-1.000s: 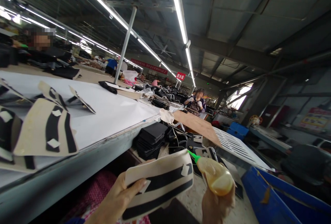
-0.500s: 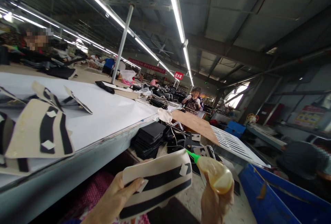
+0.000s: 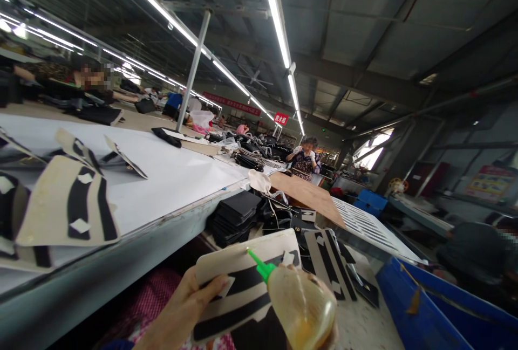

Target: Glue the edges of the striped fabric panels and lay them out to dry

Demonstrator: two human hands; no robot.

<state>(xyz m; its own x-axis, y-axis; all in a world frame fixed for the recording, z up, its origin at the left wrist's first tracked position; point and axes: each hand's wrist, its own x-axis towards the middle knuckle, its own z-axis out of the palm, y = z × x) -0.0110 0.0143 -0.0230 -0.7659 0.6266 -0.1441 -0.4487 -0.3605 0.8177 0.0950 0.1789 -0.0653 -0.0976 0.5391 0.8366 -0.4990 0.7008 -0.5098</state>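
Observation:
My left hand (image 3: 198,301) grips a cream panel with black strips (image 3: 234,272) by its left end, thumb on top. Across that panel, my right hand (image 3: 329,290) is closed around a soft clear glue bottle (image 3: 301,304) holding yellowish liquid. The bottle's green nozzle (image 3: 261,266) points up and left, its tip at the panel's upper edge. Most of my right hand is hidden behind the bottle. Beyond it lies another striped panel (image 3: 329,263) on the bench.
More striped panels (image 3: 67,204) lie on the white tabletop (image 3: 170,177) at left. A stack of black pieces (image 3: 234,215) stands ahead, near a brown board (image 3: 309,193). At right is a blue bin (image 3: 429,307). A co-worker (image 3: 305,158) is across the tables.
My right hand has moved left with the glue bottle. The nozzle tip has gone from the panel's far right corner to about the middle of its upper edge. My left hand keeps its grip.

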